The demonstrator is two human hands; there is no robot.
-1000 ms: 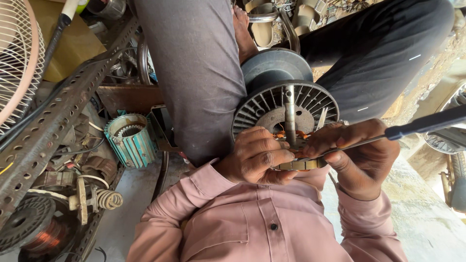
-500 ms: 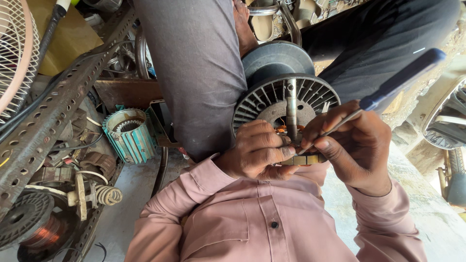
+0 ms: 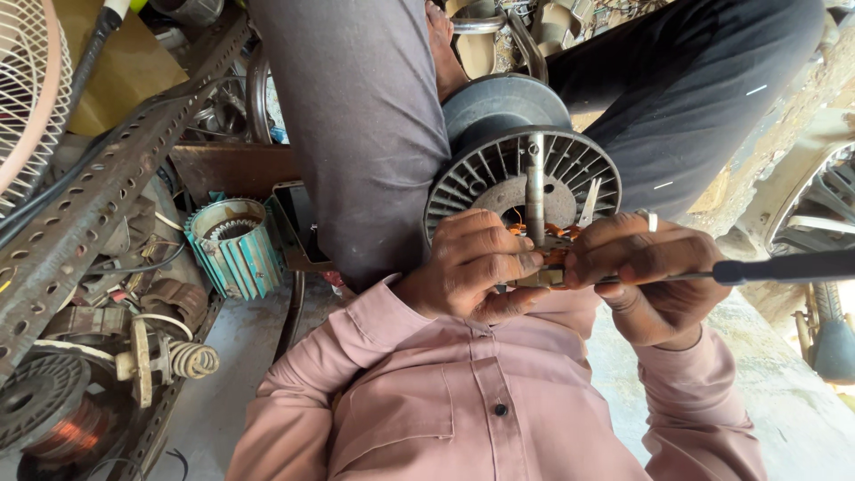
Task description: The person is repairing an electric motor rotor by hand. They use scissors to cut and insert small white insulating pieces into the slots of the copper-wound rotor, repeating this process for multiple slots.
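From the head camera, the left hand [image 3: 472,267] is curling its fingers [image 3: 485,245] tightly around a small metal block wound with copper-coloured wire [image 3: 545,265], holding it against the lap just below a round grey ribbed metal motor housing with a steel shaft [image 3: 534,174]. The right hand [image 3: 646,272] is closing its fingers [image 3: 623,245] around a black-handled screwdriver [image 3: 784,267], whose thin shank is lying sideways and reaching the wound block between the two hands. The housing is resting between the dark trouser legs [image 3: 356,134]. To the left, a teal finned motor casing [image 3: 233,245] is standing on the floor beside a perforated steel angle bar [image 3: 98,196].
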